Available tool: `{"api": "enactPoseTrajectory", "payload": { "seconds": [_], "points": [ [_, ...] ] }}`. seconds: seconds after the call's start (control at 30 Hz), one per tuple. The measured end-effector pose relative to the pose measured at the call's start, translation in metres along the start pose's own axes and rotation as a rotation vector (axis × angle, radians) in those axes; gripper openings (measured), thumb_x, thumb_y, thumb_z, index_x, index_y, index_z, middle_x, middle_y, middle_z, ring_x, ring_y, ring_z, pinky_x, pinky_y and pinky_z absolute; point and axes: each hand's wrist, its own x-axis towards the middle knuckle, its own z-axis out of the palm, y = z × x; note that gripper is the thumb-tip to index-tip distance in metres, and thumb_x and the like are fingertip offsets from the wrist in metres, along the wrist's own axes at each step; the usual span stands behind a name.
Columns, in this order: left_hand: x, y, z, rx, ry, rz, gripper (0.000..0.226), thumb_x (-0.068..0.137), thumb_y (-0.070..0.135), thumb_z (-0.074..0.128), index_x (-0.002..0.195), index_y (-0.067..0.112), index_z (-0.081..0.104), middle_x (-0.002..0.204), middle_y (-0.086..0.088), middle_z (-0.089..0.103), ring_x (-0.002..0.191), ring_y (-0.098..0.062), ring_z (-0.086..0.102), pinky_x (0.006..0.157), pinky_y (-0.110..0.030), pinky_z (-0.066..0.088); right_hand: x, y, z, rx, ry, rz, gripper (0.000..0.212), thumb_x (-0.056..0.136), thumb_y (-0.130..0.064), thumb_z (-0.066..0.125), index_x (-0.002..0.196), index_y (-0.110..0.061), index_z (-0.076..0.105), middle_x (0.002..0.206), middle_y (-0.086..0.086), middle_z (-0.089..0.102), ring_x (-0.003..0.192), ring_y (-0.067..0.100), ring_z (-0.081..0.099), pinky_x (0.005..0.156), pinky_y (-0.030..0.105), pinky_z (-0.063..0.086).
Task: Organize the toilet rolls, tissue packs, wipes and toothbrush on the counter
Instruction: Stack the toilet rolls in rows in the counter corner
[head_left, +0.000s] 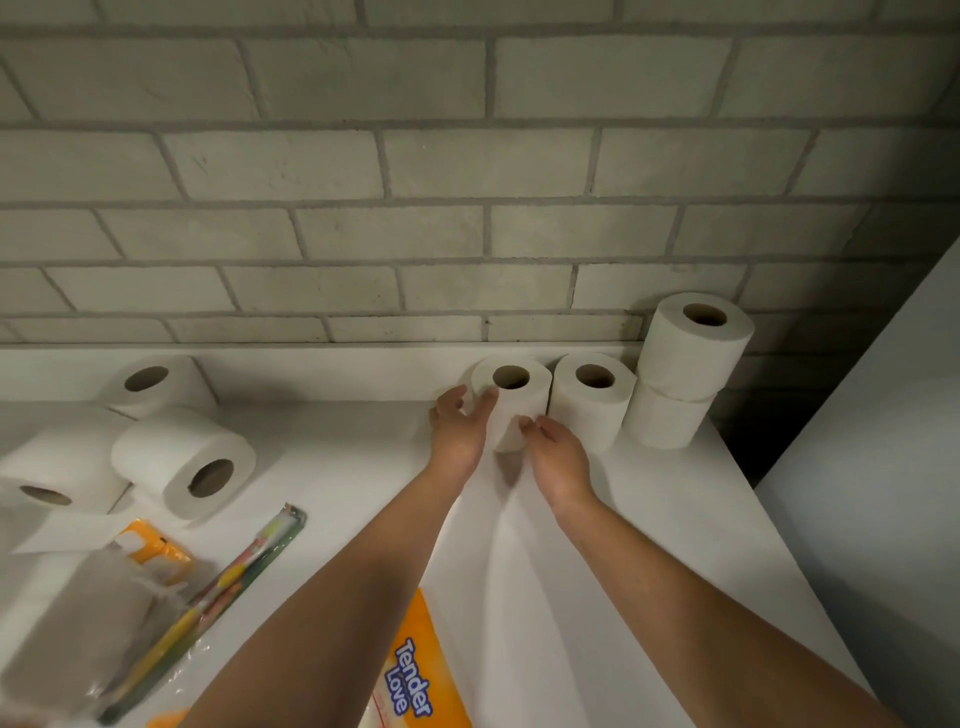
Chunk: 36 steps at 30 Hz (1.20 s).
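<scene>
Both hands close on an upright toilet roll (511, 397) at the back of a white counter (675, 519), against a grey brick wall (467, 171). The left hand (457, 428) cups the roll's left side with fingers curled round it; the right hand (556, 452) pinches its lower right side with thumb and fingertips. The roll stands on end, plain white, its brown cardboard core facing up.

Just to its right stands a second upright roll (589, 397), touching or nearly touching it, and beyond that a stack of two rolls (680, 369) in the back right corner, close to the counter's right edge, where a pale vertical panel (883, 467) rises. The open stretch of counter lies between the held roll and the left-hand group, and in front of the hands down the middle.

At left, three more rolls lie on their sides: one by the wall (156, 384), one at the frame's left edge (57, 473), and one between them (182, 460) (core facing the camera). Nearer the front left sit an orange tissue pack (156, 551), a toothbrush in its packaging (234, 577) and a clear-wrapped greyish pack (83, 639). An orange "Tender Love" pack (415, 670) lies under the left forearm at the near edge.
</scene>
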Motion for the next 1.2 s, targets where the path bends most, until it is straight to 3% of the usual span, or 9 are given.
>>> {"api": "enactPoseTrajectory", "payload": {
  "seconds": [0.1, 0.17, 0.33, 0.43, 0.63, 0.8, 0.97, 1.07, 1.2],
  "points": [
    [-0.017, 0.003, -0.020, 0.008, 0.022, 0.040, 0.045, 0.095, 0.039, 0.060, 0.121, 0.003, 0.061, 0.129, -0.020, 0.057, 0.117, -0.033, 0.057, 0.094, -0.037, 0.046, -0.016, -0.007, 0.003, -0.001, 0.023, 0.025, 0.037, 0.093, -0.030, 0.057, 0.125, -0.012, 0.059, 0.120, 0.004, 0.061, 0.111, 0.025, 0.059, 0.094, 0.031, 0.047],
    [-0.033, 0.003, -0.043, 0.014, 0.043, 0.087, 0.032, 0.098, 0.030, 0.056, 0.102, 0.000, 0.066, 0.113, -0.023, 0.065, 0.106, -0.035, 0.062, 0.080, -0.032, 0.044, -0.033, -0.014, 0.011, -0.021, -0.035, 0.008, 0.030, 0.092, -0.023, 0.055, 0.116, -0.008, 0.064, 0.108, 0.007, 0.064, 0.100, 0.026, 0.062, 0.090, 0.035, 0.050],
    [-0.055, 0.003, -0.107, 0.181, 0.143, 0.121, 0.028, 0.098, 0.024, 0.057, 0.122, 0.012, 0.066, 0.113, -0.002, 0.067, 0.105, -0.015, 0.060, 0.080, -0.019, 0.036, -0.060, -0.023, 0.041, -0.061, -0.176, -0.019, 0.012, 0.089, -0.018, 0.055, 0.097, -0.014, 0.064, 0.099, 0.006, 0.067, 0.094, 0.027, 0.063, 0.090, 0.042, 0.052],
    [-0.058, -0.003, -0.159, 0.247, 0.227, 0.100, 0.030, 0.092, 0.021, 0.061, 0.121, 0.018, 0.066, 0.108, 0.001, 0.066, 0.109, -0.020, 0.063, 0.089, -0.027, 0.045, -0.076, -0.025, 0.073, -0.057, -0.251, -0.005, 0.018, 0.090, -0.016, 0.057, 0.095, -0.002, 0.067, 0.085, 0.008, 0.064, 0.073, 0.022, 0.060, 0.071, 0.036, 0.048],
    [-0.041, 0.004, -0.255, 0.647, 0.405, 0.082, 0.053, 0.082, 0.028, 0.070, 0.133, 0.021, 0.058, 0.132, -0.010, 0.058, 0.126, -0.030, 0.050, 0.105, -0.038, 0.042, -0.092, -0.025, 0.130, -0.043, -0.380, 0.021, 0.020, 0.095, -0.010, 0.048, 0.088, -0.014, 0.066, 0.086, -0.002, 0.064, 0.066, 0.014, 0.055, 0.059, 0.021, 0.042],
    [-0.026, -0.005, -0.297, 0.982, 0.316, -0.179, 0.103, 0.070, 0.048, 0.080, 0.152, 0.020, 0.024, 0.152, -0.014, 0.029, 0.143, -0.034, 0.021, 0.117, -0.043, 0.025, -0.093, -0.031, 0.170, -0.123, -0.462, -0.004, 0.024, 0.094, -0.017, 0.053, 0.110, -0.012, 0.070, 0.104, 0.001, 0.065, 0.092, 0.017, 0.057, 0.087, 0.030, 0.045],
    [-0.018, -0.008, -0.302, 1.170, 0.348, -0.153, 0.100, 0.072, 0.068, 0.068, 0.150, 0.023, 0.024, 0.145, -0.013, 0.041, 0.136, -0.033, 0.037, 0.106, -0.046, 0.031, -0.089, -0.042, 0.196, -0.124, -0.478, -0.008, 0.033, 0.093, -0.019, 0.059, 0.124, -0.012, 0.063, 0.124, 0.004, 0.064, 0.114, 0.019, 0.058, 0.100, 0.026, 0.043],
    [-0.016, 0.000, -0.296, 1.049, 0.357, -0.092, 0.094, 0.069, 0.071, 0.064, 0.145, 0.026, 0.031, 0.139, -0.012, 0.049, 0.131, -0.033, 0.045, 0.105, -0.045, 0.033, -0.086, -0.046, 0.201, -0.070, -0.496, -0.028, 0.043, 0.092, -0.022, 0.063, 0.133, -0.012, 0.055, 0.131, 0.006, 0.059, 0.118, 0.019, 0.056, 0.095, 0.021, 0.038],
    [-0.014, 0.012, -0.278, 0.531, 0.226, -0.153, 0.096, 0.066, 0.072, 0.067, 0.143, 0.024, 0.036, 0.140, -0.009, 0.051, 0.126, -0.033, 0.051, 0.102, -0.042, 0.042, -0.086, -0.049, 0.197, 0.087, -0.515, -0.087, 0.065, 0.091, -0.031, 0.064, 0.148, -0.026, 0.032, 0.142, -0.004, 0.042, 0.119, 0.013, 0.048, 0.099, 0.026, 0.038]
  ]
}}
